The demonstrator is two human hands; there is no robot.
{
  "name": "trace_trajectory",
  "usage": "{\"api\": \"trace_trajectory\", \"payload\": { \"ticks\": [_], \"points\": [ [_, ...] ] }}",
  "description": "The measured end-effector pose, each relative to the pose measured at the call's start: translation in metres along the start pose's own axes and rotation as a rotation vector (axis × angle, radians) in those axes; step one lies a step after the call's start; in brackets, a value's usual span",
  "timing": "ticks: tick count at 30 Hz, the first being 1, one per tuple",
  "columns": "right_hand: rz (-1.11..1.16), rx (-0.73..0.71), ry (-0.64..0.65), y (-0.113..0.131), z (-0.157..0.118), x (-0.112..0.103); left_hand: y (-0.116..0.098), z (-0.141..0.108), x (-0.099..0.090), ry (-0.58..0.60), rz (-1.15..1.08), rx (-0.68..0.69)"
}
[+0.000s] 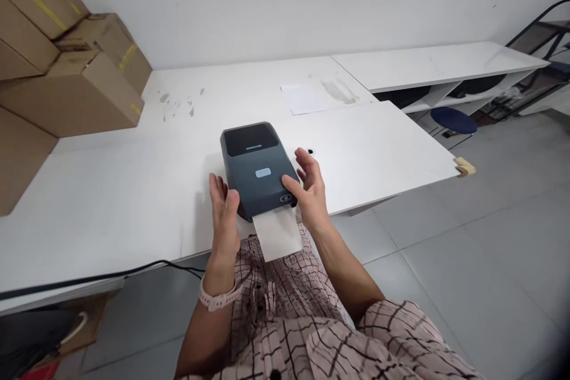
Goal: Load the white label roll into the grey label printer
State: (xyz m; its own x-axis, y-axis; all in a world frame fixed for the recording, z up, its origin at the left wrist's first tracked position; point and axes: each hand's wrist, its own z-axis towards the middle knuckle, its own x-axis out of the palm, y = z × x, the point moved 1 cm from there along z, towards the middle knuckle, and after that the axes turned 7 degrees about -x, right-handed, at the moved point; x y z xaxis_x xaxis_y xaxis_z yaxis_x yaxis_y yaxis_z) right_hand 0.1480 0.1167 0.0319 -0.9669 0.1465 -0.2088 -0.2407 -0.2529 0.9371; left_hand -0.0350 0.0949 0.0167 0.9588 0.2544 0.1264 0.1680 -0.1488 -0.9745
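Observation:
A dark blue-grey label printer (pixel 258 169) stands near the front edge of the white table (pixel 178 184). A blank white paper label (pixel 278 234) sticks out of its front and hangs over the table edge. My left hand (pixel 225 214) is upright beside the printer's left front corner, fingers apart, holding nothing. My right hand (pixel 309 193) is at the printer's right side, its fingers spread and its thumb over the front right corner, near the small round button mark. Whether that thumb presses on the case cannot be made out.
Cardboard boxes (pixel 89 95) are stacked at the left. A white paper sheet (pixel 303 98) lies behind the printer. Black cable (pixel 89 279) runs along the front edge. A blue stool (pixel 453 120) and a lower shelf unit (pixel 445 68) stand at the right.

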Motion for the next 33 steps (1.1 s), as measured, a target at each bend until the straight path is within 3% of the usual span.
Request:
{"api": "trace_trajectory", "payload": {
  "ticks": [4,6,14,22,25,29,30,33],
  "points": [
    [0.225,0.286,0.218,-0.020,-0.002,0.000,0.003,0.006,0.003,0.078,-0.010,-0.099],
    [0.294,0.336,0.263,-0.027,-0.006,-0.001,0.008,0.006,0.001,0.122,-0.011,-0.088],
    [0.343,0.326,0.201,-0.026,-0.007,-0.002,0.016,0.012,-0.004,0.120,-0.016,0.050],
    [0.483,0.321,0.072,-0.025,-0.006,0.004,0.009,0.021,-0.003,0.090,0.002,0.062],
    [0.502,0.314,0.060,-0.025,-0.005,0.004,0.017,0.000,-0.005,0.035,0.041,0.070],
    [0.517,0.304,0.060,-0.026,-0.006,0.004,0.043,-0.055,-0.010,-0.253,0.166,0.091],
    [0.518,0.300,0.054,-0.027,-0.006,0.005,0.048,-0.067,-0.010,-0.259,0.174,0.080],
    [0.501,0.285,0.044,-0.031,-0.008,0.009,0.050,-0.087,0.001,0.066,0.085,-0.123]
  ]
}}
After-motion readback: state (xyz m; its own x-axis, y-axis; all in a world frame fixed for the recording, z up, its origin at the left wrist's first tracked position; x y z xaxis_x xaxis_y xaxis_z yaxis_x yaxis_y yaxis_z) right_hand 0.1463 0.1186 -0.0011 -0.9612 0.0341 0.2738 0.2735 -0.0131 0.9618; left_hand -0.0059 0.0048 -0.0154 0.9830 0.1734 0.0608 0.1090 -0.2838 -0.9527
